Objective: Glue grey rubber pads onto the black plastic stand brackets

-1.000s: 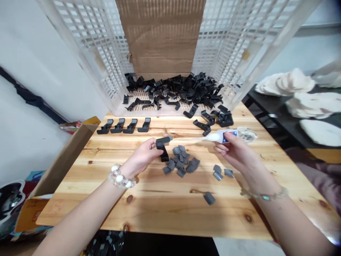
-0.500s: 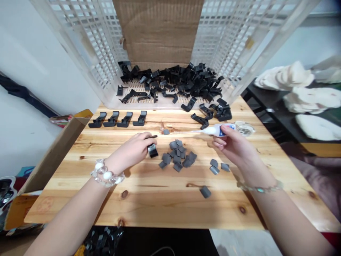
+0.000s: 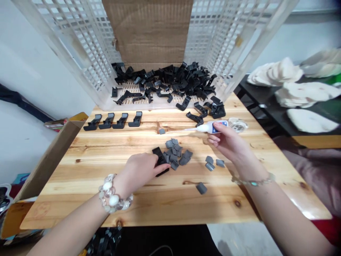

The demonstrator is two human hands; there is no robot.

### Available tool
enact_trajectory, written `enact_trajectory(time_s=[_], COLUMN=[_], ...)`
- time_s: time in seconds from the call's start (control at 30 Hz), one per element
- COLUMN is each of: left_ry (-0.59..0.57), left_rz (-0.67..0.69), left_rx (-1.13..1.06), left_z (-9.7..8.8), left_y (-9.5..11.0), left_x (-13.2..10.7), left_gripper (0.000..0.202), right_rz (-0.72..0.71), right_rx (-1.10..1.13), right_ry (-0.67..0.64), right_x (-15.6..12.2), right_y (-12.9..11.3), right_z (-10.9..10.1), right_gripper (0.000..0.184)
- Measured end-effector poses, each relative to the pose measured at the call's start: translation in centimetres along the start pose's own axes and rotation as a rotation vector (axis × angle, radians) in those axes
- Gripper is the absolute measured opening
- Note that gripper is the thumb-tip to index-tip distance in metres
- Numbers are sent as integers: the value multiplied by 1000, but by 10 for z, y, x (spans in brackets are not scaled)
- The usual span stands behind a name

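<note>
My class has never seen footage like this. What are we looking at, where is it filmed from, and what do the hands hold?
There is no machine here: these are a person's two bare hands. One camera, worn on the head, looks forward and down, so every picture shares that view. The left hand holds a black part beside a heap of small grey pieces. The right hand holds a white-and-blue bottle whose long thin nozzle points toward a single grey piece. On the wooden table, four black parts lie in a row; behind them, a white crate holds many more.
</note>
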State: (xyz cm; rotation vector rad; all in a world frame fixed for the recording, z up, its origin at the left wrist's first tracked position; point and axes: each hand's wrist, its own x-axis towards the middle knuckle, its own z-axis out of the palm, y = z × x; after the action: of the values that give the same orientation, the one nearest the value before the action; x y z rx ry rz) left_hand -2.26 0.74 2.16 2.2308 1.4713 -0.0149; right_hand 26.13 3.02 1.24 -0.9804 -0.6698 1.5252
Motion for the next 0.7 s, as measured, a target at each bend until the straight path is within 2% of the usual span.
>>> enact_trajectory(time_s=[0.1, 0.17, 0.3, 0.43, 0.53, 0.7], left_ry=[-169, -238, -285, -299, -233, 42], left_rz=[95, 132, 142, 122, 59, -89], left_rx=[-77, -91, -28, 54, 89, 121], left_z=[-7, -12, -16, -19, -17, 10], left_y=[-3, -6, -7, 2, 9, 19], left_x=[0, 2, 0, -15, -27, -34], left_gripper=[44, 39, 35, 37, 43, 44], right_rz=[-7, -12, -44, -46, -36, -44], right_rx=[16, 22, -33, -63, -115, -118], right_ry=[6, 1, -44, -92, -88, -71], right_x=[-1, -1, 1, 1, -2, -3], right_y=[-2, -2, 2, 6, 5, 5], right_z=[0, -1, -5, -4, -2, 2], right_gripper=[34, 33, 33, 40, 39, 31])
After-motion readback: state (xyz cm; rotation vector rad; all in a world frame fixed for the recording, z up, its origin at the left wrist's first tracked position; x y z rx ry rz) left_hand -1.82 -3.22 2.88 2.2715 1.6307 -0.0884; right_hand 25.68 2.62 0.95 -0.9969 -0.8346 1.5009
